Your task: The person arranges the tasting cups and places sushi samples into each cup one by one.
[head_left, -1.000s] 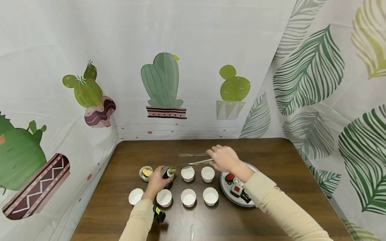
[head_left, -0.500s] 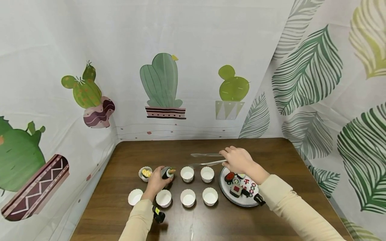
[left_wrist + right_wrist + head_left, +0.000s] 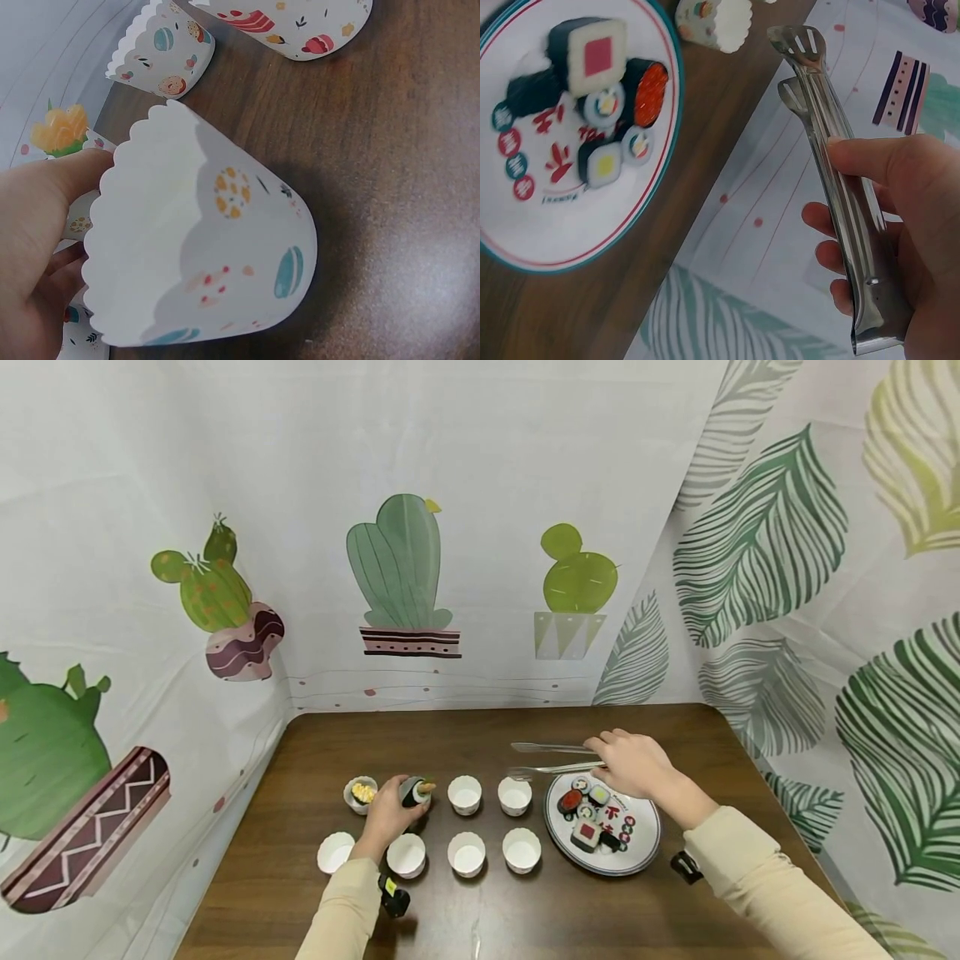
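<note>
My left hand (image 3: 392, 814) grips a patterned paper cup (image 3: 79, 217) in the back row, thumb on one side and fingers on the other. A dark-wrapped sushi roll (image 3: 416, 791) with an orange and green top sits at that cup; the hand hides much of both. In the right hand (image 3: 633, 764) I hold metal tongs (image 3: 844, 202), with my thumb along one arm and fingers curled round the other side. The tongs' tips point left, above the back of the table. Nothing is between them. Below this hand lies a round plate (image 3: 641, 831) of sushi pieces.
Other white paper cups stand in two rows, including a front cup (image 3: 407, 856) close to my left wrist. The far-left back cup (image 3: 352, 802) contains a yellow-topped sushi piece (image 3: 364, 792). Patterned cloth (image 3: 480, 527) hangs behind the wooden table (image 3: 525, 922).
My right hand has moved right with the tongs, from near the back cups to behind the plate, uncovering the sushi pieces. The left hand has stayed at its cup.
</note>
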`<state>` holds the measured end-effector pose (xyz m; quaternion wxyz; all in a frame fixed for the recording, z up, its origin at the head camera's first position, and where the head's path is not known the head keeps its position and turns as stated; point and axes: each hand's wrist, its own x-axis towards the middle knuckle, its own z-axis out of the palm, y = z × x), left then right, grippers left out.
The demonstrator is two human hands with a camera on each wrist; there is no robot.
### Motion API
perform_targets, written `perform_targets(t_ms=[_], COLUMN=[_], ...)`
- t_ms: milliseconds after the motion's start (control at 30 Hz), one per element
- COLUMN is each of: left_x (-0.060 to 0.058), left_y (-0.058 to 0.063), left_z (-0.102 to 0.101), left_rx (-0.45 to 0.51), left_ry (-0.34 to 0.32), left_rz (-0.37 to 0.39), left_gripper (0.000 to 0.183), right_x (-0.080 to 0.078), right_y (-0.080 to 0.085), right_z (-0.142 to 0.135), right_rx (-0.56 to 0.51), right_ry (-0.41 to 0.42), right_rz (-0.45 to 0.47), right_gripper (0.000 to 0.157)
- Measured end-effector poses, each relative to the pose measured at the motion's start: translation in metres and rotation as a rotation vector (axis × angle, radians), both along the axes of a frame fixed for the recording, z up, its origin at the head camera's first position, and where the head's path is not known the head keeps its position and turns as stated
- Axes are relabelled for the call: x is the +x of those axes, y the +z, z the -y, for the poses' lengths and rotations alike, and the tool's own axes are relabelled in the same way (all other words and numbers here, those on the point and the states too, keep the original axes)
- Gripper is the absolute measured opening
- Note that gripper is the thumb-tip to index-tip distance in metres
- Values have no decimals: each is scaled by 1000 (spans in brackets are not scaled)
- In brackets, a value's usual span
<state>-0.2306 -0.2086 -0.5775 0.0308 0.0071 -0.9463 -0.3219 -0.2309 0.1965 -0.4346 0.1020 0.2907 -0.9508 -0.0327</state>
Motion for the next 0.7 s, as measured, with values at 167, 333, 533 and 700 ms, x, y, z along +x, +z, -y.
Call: perform_targets(t_ms=[167,333,533,700], left_x=[1,2,1,1], left_y=[0,0,0,1], left_z=[0,1,0,0], left_rx=[5,10,6,5], left_ry=[-1,2,4,-1], left_rz=[7,16,-1,-13], left_gripper=[65,65,65,65], right_x=[3,7,13,17], right_y=[0,0,1,1], right_z=[-17,-31,-44,-56], right_rx=[5,4,-7,-19], right_ry=[-37,-80,-115,-143], right_rz=[26,56,85,99], right_gripper=[38,38,36,36])
